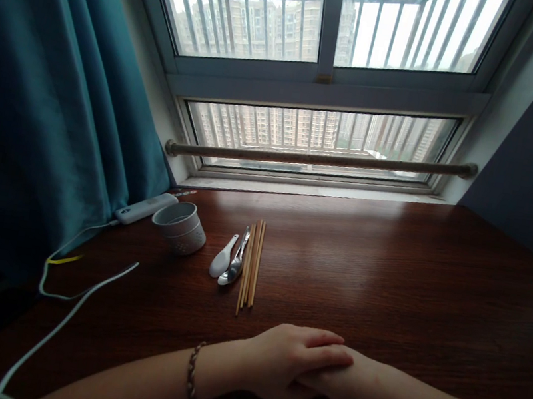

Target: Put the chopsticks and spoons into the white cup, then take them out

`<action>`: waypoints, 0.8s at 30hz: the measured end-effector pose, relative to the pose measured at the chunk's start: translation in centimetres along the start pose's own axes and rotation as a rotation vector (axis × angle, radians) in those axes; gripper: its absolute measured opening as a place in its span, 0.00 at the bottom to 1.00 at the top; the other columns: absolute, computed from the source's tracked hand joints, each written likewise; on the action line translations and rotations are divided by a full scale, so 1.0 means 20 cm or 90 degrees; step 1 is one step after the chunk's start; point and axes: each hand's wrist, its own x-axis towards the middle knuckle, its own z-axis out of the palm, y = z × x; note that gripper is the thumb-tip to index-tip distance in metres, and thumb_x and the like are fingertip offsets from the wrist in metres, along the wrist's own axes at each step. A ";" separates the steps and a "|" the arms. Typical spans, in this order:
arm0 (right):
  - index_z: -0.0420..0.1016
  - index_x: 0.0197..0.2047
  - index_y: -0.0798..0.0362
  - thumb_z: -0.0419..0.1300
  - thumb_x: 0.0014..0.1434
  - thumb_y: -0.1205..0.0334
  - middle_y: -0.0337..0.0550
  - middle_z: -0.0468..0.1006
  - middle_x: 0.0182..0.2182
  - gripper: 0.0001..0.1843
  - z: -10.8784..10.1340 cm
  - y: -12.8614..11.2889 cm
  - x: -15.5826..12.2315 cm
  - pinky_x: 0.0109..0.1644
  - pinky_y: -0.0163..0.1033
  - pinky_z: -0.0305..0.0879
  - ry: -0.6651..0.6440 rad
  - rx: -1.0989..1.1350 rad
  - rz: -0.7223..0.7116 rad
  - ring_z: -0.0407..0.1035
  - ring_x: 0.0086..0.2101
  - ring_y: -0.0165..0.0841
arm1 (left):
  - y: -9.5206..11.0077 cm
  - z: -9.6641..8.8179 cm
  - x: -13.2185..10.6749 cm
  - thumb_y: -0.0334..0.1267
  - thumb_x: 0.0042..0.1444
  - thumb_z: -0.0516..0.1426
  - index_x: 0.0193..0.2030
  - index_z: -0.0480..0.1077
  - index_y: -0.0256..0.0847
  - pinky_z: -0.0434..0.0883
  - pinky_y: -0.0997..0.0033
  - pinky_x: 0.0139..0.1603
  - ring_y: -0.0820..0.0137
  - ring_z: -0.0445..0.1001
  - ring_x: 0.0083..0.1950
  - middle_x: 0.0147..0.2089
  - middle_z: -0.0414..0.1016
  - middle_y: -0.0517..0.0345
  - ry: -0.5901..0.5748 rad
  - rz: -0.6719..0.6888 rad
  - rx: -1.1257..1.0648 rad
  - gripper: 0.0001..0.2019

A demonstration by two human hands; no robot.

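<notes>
My left hand (pixel 284 361), with a braided bracelet (pixel 193 371) at its wrist, lies over my right hand (pixel 345 387) near the table's front edge. Its fingers rest stretched across the back of the right hand. Partly covered, the right hand's fingers extend out beneath the left palm; neither hand holds an object. Beyond them, several wooden chopsticks (pixel 251 264) lie side by side. Left of these are metal spoons (pixel 234 268), partly overlapping, and a white soup spoon (pixel 222 258). A pale utensil cup (pixel 181 230) with small holes low in its wall stands tilted-looking farther left.
All this lies on a dark brown wooden table (pixel 361 268). At the left are a white power strip (pixel 146 207), a white cable (pixel 70 317) and a blue curtain (pixel 98 78). A barred window (pixel 331 28) and a horizontal rail (pixel 323 160) stand behind the table.
</notes>
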 end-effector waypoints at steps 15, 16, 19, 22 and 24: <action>0.70 0.51 0.55 0.53 0.57 0.53 0.46 0.74 0.45 0.22 0.02 0.02 -0.01 0.53 0.35 0.61 0.017 -0.013 -0.030 0.67 0.47 0.36 | -0.01 0.01 0.00 0.40 0.55 0.51 0.61 0.51 0.42 0.65 0.69 0.55 0.63 0.64 0.57 0.61 0.58 0.48 -0.005 0.004 0.009 0.27; 0.70 0.51 0.55 0.53 0.57 0.52 0.46 0.74 0.45 0.22 0.03 0.02 -0.01 0.53 0.35 0.60 0.021 -0.014 -0.033 0.67 0.47 0.36 | -0.01 0.00 0.00 0.40 0.55 0.51 0.61 0.51 0.42 0.65 0.69 0.55 0.63 0.64 0.57 0.61 0.58 0.49 -0.006 0.002 0.011 0.27; 0.69 0.52 0.56 0.53 0.57 0.51 0.47 0.73 0.47 0.24 0.04 0.03 -0.01 0.53 0.36 0.61 0.029 -0.013 -0.032 0.67 0.48 0.38 | 0.00 0.00 0.00 0.40 0.55 0.51 0.61 0.51 0.42 0.65 0.69 0.55 0.63 0.64 0.57 0.61 0.58 0.49 -0.007 0.002 0.013 0.27; 0.69 0.53 0.57 0.52 0.57 0.50 0.49 0.73 0.47 0.25 0.04 0.03 -0.01 0.53 0.37 0.61 0.023 -0.009 -0.030 0.66 0.48 0.38 | 0.00 0.01 0.00 0.41 0.55 0.51 0.61 0.51 0.42 0.65 0.68 0.55 0.63 0.64 0.57 0.61 0.58 0.49 -0.008 0.001 0.017 0.27; 0.68 0.53 0.56 0.53 0.57 0.50 0.49 0.73 0.48 0.25 0.03 0.03 -0.01 0.54 0.37 0.61 0.024 -0.008 -0.024 0.66 0.49 0.38 | 0.00 0.01 0.00 0.41 0.54 0.51 0.61 0.51 0.42 0.65 0.68 0.55 0.62 0.64 0.57 0.61 0.58 0.49 -0.009 0.001 0.017 0.27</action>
